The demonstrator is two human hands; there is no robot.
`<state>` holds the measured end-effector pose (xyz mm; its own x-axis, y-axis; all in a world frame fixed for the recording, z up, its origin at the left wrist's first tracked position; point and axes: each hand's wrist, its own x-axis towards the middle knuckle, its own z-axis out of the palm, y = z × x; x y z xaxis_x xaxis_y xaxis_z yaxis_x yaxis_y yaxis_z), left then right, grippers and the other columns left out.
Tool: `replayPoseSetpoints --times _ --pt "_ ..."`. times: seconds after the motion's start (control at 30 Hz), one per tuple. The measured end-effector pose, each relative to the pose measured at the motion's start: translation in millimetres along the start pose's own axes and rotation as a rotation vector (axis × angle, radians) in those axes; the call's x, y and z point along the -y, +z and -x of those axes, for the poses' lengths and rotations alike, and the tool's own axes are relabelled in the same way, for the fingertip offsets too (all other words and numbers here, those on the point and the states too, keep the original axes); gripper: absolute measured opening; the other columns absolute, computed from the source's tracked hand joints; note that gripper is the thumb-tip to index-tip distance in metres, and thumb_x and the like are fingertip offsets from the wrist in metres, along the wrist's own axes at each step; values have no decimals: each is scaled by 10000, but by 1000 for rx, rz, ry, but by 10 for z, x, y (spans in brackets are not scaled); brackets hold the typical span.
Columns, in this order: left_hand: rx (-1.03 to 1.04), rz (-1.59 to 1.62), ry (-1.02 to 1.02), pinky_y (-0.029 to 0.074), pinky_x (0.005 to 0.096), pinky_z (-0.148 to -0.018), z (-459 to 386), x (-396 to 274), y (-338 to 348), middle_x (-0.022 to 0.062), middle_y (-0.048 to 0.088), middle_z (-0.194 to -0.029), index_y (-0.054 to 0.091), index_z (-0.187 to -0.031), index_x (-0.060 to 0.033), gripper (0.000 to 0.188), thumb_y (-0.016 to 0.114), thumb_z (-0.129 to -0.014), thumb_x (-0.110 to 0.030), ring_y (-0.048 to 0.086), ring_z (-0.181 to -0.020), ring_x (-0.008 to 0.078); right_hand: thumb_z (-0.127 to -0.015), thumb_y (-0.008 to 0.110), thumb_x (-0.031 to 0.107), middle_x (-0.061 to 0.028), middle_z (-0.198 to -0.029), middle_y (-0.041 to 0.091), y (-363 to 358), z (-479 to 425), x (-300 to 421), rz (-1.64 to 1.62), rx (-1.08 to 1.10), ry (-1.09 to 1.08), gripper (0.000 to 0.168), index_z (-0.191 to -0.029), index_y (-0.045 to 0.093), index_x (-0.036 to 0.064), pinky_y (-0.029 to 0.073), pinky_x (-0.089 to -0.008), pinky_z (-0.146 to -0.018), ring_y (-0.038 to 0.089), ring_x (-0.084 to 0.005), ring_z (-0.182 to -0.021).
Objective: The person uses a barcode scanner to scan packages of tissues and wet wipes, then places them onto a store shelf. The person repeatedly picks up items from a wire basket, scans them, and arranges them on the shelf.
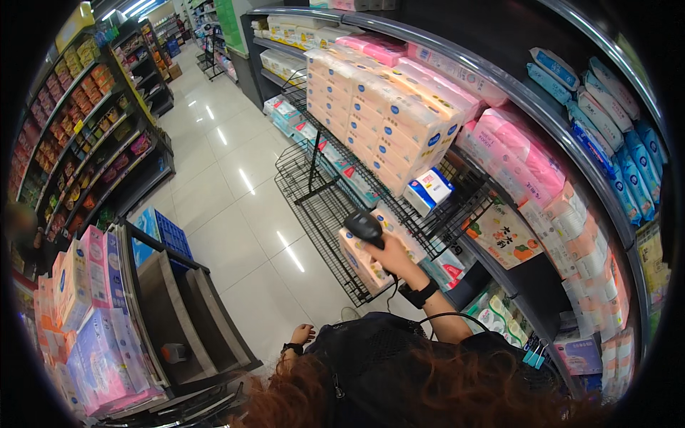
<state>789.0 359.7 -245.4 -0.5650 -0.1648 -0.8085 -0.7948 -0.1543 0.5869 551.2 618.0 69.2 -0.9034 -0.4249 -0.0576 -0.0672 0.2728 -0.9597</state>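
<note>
My right hand (393, 257) grips a black handheld barcode scanner (364, 227), whose thin cable trails down past the wrist. Just beneath it, a peach-coloured tissue multipack (358, 265) lies on the lower black wire rack (321, 219). Low beside my body, my left hand (304, 334) hangs with loosely bent fingers and no object visible in it. Beyond the scanner, a tall stack of peach tissue packs (374, 112) stands on the upper wire shelf. A single blue-and-white tissue pack (429, 191) sits at the stack's near end.
Shelving with pink tissue packs (516, 155) and blue wet-wipe packs (634, 176) curves along the right. To the left stand a dark display stand (176, 321) and stacked tissue boxes (101, 353). A tiled aisle (241, 214) runs between; a blurred person (21, 230) is at far left.
</note>
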Motion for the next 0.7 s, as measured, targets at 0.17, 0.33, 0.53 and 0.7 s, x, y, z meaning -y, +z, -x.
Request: replayPoseSetpoints --times 0.17,0.33,0.53,0.7 --pt "-142 -721 240 454 385 -822 -202 -143 90 184 637 -905 637 -935 -24 378 494 -783 -339 599 -889 337 -795 620 225 -79 -670 615 -595 -89 39 -18 -363 -17 288 -924 580 -29 456 -270 -519 604 -138 -551" --pt "22 -810 202 440 389 -850 -257 -205 232 175 626 -975 606 -1042 -56 413 489 -809 -377 575 -959 329 -816 611 200 -58 -689 598 -1055 -46 -19 -162 -576 -66 275 -946 562 -37 440 -252 -502 596 -138 -540" --pt "127 -1017 398 456 398 -813 -329 -503 380 140 625 -997 609 -1040 -97 391 540 -788 -387 582 -944 312 -833 601 216 -107 -862 621 -1336 130 -33 -366 -671 -69 308 -997 530 -34 485 -249 -551 612 -155 -592" --pt "96 -1069 464 463 391 -824 -338 -740 363 143 632 -972 620 -1051 -121 393 576 -758 -379 588 -928 301 -838 590 214 -148 -887 622 -1403 190 -102 -414 -567 27 313 -1010 517 -38 509 -267 -575 640 -192 -637"
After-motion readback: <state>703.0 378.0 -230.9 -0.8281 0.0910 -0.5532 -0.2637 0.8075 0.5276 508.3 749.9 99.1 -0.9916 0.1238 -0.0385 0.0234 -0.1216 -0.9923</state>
